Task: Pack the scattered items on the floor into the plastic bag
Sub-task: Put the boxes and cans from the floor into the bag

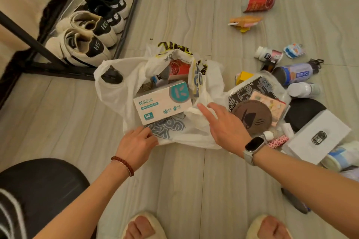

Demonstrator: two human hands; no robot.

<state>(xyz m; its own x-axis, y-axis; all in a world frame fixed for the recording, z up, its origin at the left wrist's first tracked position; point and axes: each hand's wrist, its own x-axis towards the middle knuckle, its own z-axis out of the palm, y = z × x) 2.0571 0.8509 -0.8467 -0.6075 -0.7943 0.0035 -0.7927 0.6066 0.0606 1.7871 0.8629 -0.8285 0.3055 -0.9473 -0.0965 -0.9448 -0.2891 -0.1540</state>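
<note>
Plastic bag (120, 91): on floor, mouth open, tissue box (162, 103) inside. Left hand (136, 142) pinching near rim. Right hand (221, 124) splayed, empty; round brown coaster (251, 117) just right, nearest.

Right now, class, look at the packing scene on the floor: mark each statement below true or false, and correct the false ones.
1. The white box with teal print lies in the mouth of the plastic bag. True.
2. The right hand grips the round brown disc. False: its fingers are straight, reaching over the bag, holding nothing.
3. The left hand holds the bag's near edge. True.
4. The red can far from the bag stands upright. False: it lies on its side.
5. Shoes sit on a rack left of the bag. True.
</note>
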